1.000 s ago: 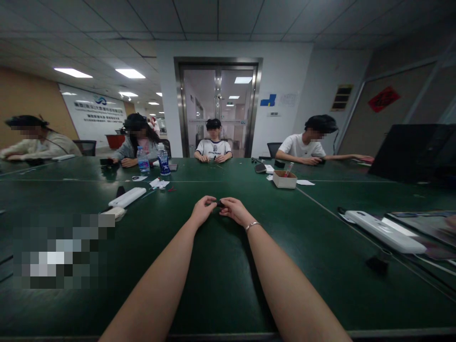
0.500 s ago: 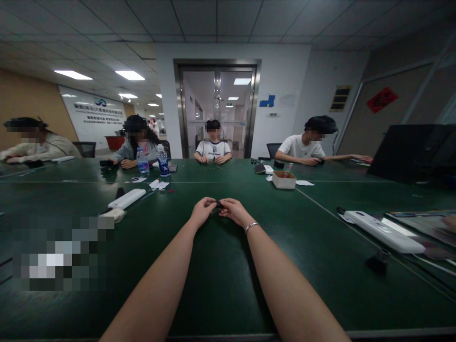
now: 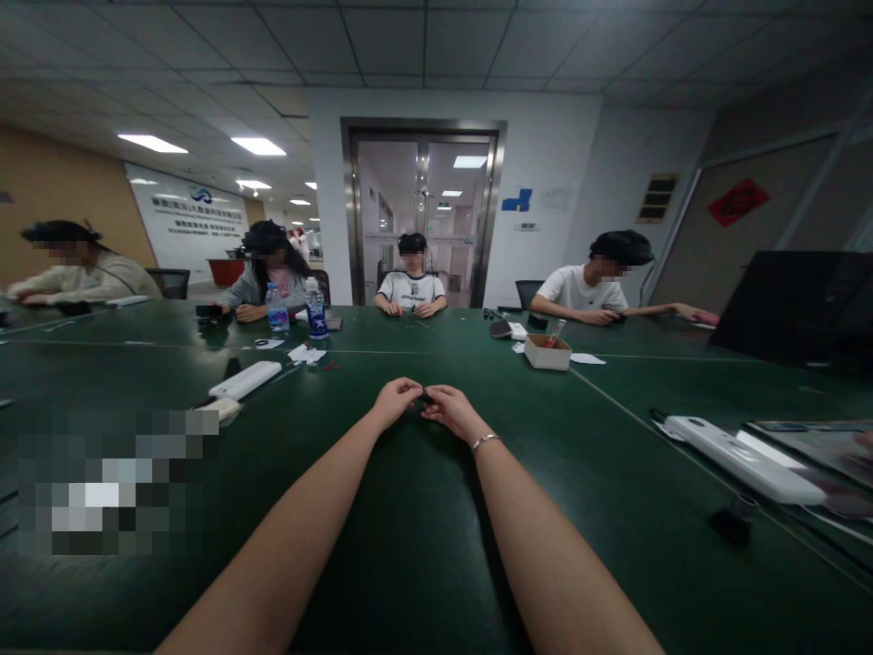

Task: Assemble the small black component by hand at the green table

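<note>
Both hands [image 3: 456, 412] pinch a small dark object [image 3: 426, 396] between them

Layout of the table [image 3: 409, 555], viewed from its near edge. Centre: left hand [image 3: 397, 402] and right hand [image 3: 456, 412], a small object [image 3: 426, 395] between their fingertips. A long case [image 3: 246, 379] lies to the left, another [image 3: 743, 459] to the right. Beyond the hands: two bottles [image 3: 316, 314] at left, a box [image 3: 546, 360] at right (a stick [image 3: 557, 331] leans inside). Far side: a seated person [image 3: 412, 289] before a double door [image 3: 456, 209].
</note>
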`<state>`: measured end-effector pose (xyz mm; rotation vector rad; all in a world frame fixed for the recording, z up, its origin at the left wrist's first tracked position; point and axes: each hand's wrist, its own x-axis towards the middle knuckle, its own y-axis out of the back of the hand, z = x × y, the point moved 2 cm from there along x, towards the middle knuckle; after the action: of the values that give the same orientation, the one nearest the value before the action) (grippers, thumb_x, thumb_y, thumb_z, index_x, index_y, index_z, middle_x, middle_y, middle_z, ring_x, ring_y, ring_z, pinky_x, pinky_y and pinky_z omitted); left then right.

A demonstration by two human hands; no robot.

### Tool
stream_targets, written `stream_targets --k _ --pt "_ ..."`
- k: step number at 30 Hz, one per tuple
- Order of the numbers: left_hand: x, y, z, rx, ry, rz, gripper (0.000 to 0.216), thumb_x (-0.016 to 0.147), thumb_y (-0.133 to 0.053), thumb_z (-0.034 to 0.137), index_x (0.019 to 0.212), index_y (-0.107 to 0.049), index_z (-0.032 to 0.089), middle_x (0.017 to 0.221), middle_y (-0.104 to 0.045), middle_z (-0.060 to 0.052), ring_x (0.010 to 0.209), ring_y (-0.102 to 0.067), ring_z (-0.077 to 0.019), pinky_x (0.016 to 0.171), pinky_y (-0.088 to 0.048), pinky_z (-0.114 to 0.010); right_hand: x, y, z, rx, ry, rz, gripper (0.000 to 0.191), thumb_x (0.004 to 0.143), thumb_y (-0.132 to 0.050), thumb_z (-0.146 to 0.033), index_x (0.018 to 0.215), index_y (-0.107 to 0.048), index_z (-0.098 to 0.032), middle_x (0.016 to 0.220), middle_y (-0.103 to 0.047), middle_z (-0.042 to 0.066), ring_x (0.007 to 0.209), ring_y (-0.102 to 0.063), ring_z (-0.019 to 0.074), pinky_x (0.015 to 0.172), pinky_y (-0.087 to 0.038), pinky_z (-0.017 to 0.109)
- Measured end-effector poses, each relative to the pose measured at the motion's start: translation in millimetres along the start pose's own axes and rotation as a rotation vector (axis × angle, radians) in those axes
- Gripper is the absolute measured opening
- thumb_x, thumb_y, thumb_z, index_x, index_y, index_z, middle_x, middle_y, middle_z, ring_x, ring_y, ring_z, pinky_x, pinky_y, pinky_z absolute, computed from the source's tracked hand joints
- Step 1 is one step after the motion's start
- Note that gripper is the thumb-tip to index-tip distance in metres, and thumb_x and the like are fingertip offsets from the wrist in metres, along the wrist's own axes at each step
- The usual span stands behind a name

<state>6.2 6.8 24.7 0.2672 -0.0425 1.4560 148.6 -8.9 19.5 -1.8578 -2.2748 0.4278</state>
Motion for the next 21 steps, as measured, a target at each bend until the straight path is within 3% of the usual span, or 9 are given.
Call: stream_targets --k 21 --pt "-6 2 -13 -0.041 -0.087 -0.027 0.021 0.075 -0.062 0.028 0.09 -0.061 0.013 0.068 -0.061 -0.001 0.054 -0.053 -0.0084 0.056 -0.043 -0.023 -3 -2 -3 0.0 -0.009 0.009 0.003 0.083 -0.06 -0.013 0.085 -0.058 -0.012 0.062 -0.062 0.001 0.045 -0.059 0.008 0.055 -0.057 0.023"
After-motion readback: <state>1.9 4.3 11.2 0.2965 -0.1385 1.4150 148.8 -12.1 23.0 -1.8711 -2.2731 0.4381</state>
